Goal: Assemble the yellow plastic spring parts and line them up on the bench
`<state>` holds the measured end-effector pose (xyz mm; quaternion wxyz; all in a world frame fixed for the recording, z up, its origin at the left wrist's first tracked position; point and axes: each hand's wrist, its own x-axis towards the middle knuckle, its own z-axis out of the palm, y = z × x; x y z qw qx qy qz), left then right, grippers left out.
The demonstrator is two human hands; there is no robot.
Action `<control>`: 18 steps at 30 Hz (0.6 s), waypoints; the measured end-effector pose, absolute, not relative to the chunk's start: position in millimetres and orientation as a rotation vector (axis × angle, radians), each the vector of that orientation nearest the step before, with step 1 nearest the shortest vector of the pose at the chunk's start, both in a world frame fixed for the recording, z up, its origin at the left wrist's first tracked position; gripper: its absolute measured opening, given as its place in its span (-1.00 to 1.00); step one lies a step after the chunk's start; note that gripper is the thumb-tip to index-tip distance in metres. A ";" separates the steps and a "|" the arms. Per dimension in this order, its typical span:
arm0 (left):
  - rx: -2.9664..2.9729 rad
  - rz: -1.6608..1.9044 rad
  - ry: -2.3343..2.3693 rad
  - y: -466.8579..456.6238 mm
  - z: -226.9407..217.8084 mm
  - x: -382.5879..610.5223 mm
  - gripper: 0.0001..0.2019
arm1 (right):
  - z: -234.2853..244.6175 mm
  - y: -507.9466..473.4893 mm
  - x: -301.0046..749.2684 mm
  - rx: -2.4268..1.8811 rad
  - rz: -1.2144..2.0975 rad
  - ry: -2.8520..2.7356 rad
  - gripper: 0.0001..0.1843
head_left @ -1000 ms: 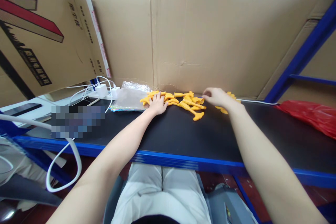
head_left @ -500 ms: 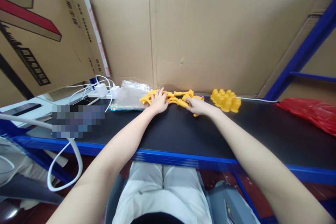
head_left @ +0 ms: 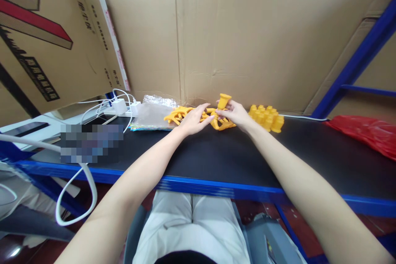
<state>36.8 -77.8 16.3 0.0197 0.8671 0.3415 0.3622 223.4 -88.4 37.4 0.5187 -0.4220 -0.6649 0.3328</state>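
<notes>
Carton [head_left: 46, 49] print illegible — the right grip [head_left: 235, 113] pinches a yellow piece [head_left: 223, 101] upright, left grip [head_left: 193, 119] open, empty, over the pile [head_left: 175, 114].

You're at a warehouse packing station: blue steel racking [head_left: 359, 64], cardboard walls [head_left: 247, 45], a black worktop [head_left: 216, 156] with batches of yellow parts [head_left: 267, 117].

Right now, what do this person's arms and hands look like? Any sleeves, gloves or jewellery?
The left arm and right arm are bare, with no sleeve showing up to the picture's edge. The left hand and right hand wear no gloves, and no watch, bracelet or ring is visible. The only clothing in view is a pair of pale trousers.
</notes>
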 end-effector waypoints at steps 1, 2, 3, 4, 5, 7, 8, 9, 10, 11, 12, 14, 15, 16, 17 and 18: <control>2.676 1.103 1.049 -80.0 17.0 37.1 -0.46 | 38.3 -90.2 221.4 -0.982 0.826 -1.572 -0.54; 2.670 1.080 1.048 -81.4 17.4 37.5 -0.45 | 39.0 -92.0 219.8 -0.958 0.852 -1.553 -0.54; 2.676 1.061 1.051 -82.1 17.4 37.9 -0.45 | 39.6 -93.6 218.3 -0.941 0.877 -1.540 -0.55; 2.692 1.046 1.055 -81.9 17.0 38.3 -0.46 | 40.2 -95.1 217.2 -0.931 0.902 -1.535 -0.56; 2.716 1.033 1.061 -80.8 16.3 38.7 -0.48 | 40.7 -96.7 216.3 -0.924 0.925 -1.533 -0.58; 2.765 1.011 1.090 -76.6 14.2 39.0 -0.56 | 41.7 -99.6 215.2 -0.909 0.966 -1.536 -0.59; 2.776 1.001 1.119 -73.9 13.1 38.8 -0.59 | 42.0 -100.9 214.8 -0.896 0.981 -1.539 -0.59; 2.772 0.996 1.162 -71.1 12.1 38.4 -0.60 | 42.1 -101.8 214.6 -0.879 0.995 -1.542 -0.59; 2.753 0.996 1.215 -68.2 11.3 37.7 -0.61 | 42.0 -102.3 214.5 -0.862 1.005 -1.550 -0.58; 2.722 1.002 1.276 -65.7 10.6 36.8 -0.61 | 41.5 -102.2 214.5 -0.850 1.010 -1.561 -0.57; 2.692 1.005 1.331 -63.4 10.2 35.8 -0.63 | 40.7 -101.4 214.6 -0.846 1.004 -1.577 -0.56; 2.646 1.023 1.422 -60.0 10.0 33.5 -0.65 | 38.3 -97.8 215.6 -0.862 0.940 -1.612 -0.55; 2.634 1.039 1.457 -58.8 10.2 32.3 -0.67 | 37.0 -95.4 216.5 -0.879 0.884 -1.622 -0.55; 2.625 1.061 1.488 -57.9 10.5 31.1 -0.69 | 35.8 -92.8 217.7 -0.902 0.816 -1.622 -0.54; 2.617 1.086 1.520 -57.3 11.0 30.0 -0.70 | 34.8 -90.4 219.2 -0.929 0.746 -1.617 -0.54; 2.608 1.110 1.551 -56.9 11.4 29.0 -0.71 | 34.2 -88.4 220.9 -0.963 0.679 -1.611 -0.53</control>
